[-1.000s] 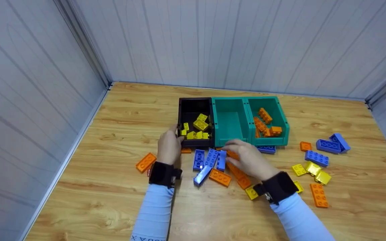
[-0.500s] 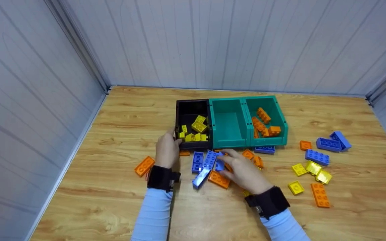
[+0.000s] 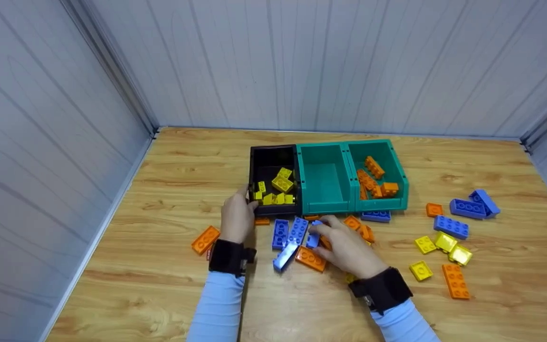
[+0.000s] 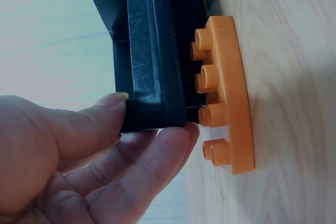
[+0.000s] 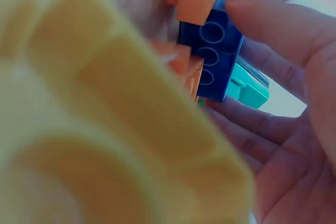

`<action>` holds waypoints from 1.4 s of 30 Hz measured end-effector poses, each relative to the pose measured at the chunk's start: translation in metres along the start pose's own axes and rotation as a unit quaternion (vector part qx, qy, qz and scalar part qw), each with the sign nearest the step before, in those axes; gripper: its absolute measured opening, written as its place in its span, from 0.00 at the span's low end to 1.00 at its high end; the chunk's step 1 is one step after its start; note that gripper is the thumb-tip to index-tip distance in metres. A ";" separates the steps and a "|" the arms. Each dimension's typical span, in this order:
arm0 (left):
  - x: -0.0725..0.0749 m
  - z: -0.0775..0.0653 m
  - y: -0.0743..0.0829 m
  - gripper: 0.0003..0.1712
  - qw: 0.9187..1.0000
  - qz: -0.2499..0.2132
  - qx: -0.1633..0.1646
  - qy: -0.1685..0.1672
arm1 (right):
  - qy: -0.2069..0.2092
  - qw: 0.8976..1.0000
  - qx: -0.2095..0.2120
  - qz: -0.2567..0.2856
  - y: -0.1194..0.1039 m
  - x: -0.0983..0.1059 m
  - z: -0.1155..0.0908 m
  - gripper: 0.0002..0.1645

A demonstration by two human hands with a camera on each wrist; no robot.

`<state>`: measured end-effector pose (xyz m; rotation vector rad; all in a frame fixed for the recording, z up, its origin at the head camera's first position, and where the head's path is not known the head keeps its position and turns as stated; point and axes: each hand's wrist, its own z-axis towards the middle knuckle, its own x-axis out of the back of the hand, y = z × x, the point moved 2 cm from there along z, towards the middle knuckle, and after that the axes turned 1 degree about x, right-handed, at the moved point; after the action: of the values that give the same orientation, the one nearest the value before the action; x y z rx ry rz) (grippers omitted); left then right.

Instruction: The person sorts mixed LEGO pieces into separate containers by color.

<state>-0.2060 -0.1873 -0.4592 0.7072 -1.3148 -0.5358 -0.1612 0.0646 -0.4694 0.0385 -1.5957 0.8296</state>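
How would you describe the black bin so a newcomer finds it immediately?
On the wooden table stands a row of bins. The black bin is at its left end, gripped by the left hand. Unlike its green neighbours, it holds yellow bricks.

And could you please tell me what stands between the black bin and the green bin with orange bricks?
The middle green bin stands between the black bin and the right green bin, seen in the head view.

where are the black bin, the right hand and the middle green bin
black bin (image 3: 278,210), head view, front wall
right hand (image 3: 349,247), head view, its back
middle green bin (image 3: 328,183), head view, inner floor
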 end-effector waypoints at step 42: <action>0.000 0.001 0.001 0.28 1.000 -0.017 0.019 -0.011 | 0.075 0.997 0.016 -0.002 0.024 0.073 0.060 0.25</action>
<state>-0.2071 -0.1869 -0.4579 0.7588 -1.3384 -0.5486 -0.2397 0.0824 -0.4147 0.0014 -1.4409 0.8354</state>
